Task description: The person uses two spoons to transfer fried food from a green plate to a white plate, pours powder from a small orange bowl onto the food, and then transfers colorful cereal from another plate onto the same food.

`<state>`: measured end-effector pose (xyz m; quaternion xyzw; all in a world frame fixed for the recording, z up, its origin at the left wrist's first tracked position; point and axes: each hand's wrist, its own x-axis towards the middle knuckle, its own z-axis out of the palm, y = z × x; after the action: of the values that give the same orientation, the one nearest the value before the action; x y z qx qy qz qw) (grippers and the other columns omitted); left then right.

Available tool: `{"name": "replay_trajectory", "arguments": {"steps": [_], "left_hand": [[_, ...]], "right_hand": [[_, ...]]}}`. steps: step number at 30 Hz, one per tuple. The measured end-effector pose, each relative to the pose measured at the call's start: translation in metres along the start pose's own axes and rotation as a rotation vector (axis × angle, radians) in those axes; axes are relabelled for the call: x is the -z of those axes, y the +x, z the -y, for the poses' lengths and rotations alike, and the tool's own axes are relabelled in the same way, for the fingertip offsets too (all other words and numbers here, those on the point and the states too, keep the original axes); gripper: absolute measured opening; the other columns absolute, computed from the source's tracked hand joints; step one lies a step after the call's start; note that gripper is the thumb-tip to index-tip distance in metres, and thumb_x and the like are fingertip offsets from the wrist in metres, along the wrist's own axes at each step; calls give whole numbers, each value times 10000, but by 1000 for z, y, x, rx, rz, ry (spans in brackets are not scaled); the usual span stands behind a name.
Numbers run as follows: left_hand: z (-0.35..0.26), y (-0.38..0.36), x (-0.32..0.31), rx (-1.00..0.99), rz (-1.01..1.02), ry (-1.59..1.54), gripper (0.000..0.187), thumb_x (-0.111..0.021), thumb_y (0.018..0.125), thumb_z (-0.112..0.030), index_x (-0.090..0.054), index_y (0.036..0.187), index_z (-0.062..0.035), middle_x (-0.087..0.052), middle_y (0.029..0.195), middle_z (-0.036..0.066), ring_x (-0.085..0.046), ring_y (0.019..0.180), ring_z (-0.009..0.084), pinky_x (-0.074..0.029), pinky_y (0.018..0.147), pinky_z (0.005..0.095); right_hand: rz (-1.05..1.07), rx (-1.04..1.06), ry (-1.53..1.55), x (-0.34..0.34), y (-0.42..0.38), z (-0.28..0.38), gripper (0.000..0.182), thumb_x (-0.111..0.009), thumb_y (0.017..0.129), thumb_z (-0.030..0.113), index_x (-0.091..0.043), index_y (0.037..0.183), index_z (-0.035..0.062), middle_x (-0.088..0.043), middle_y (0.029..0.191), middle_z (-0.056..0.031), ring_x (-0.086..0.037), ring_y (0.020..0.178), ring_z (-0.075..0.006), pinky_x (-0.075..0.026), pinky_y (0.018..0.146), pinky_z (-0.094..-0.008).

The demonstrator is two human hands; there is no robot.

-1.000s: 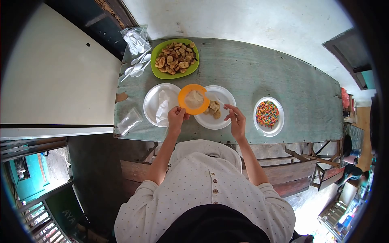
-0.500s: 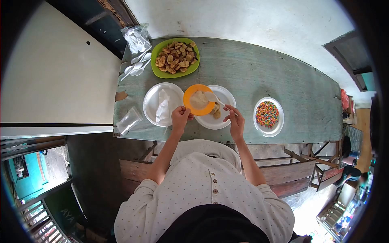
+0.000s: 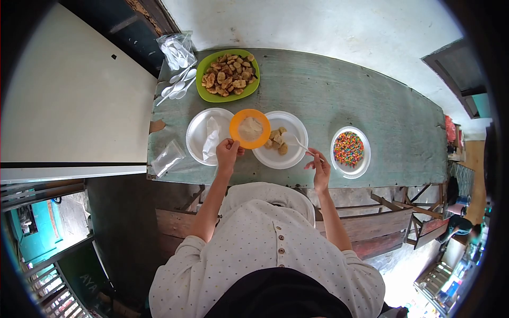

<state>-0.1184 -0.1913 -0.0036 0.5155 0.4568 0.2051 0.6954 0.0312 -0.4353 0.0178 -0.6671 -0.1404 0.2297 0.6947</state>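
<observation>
My left hand pinches the near rim of an orange bowl with a pale, creamy substance in it. The bowl overlaps the edges of two white plates. In my right hand is a white plastic spoon, its head over the right-hand white plate. Several pale brown pieces of food lie on that plate. The left-hand white plate holds a folded white tissue or wrapper.
Fried-looking slices fill a green dish at the back left. Beside it are loose white spoons and a bag of spoons. A clear plastic packet lies front left. A white plate of colourful candies stands right.
My left hand has moved the orange bowl left, uncovering the food pieces on the plate. My right hand has drawn the spoon out of the bowl, rightward over the plate.
</observation>
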Motion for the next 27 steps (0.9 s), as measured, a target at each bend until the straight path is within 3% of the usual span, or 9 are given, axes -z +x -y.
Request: {"name": "replay_trajectory", "arguments": {"steps": [27], "left_hand": [[-3, -1, -1, 7, -7, -24, 114, -562, 846, -114, -558, 790, -14, -616, 665, 75, -613, 546, 133, -529, 544, 237]], "right_hand": [[-22, 33, -141, 14, 1, -20, 277, -458, 946, 161, -590, 1102, -26, -650, 963, -146, -571, 613, -116, -464, 560, -226]]}}
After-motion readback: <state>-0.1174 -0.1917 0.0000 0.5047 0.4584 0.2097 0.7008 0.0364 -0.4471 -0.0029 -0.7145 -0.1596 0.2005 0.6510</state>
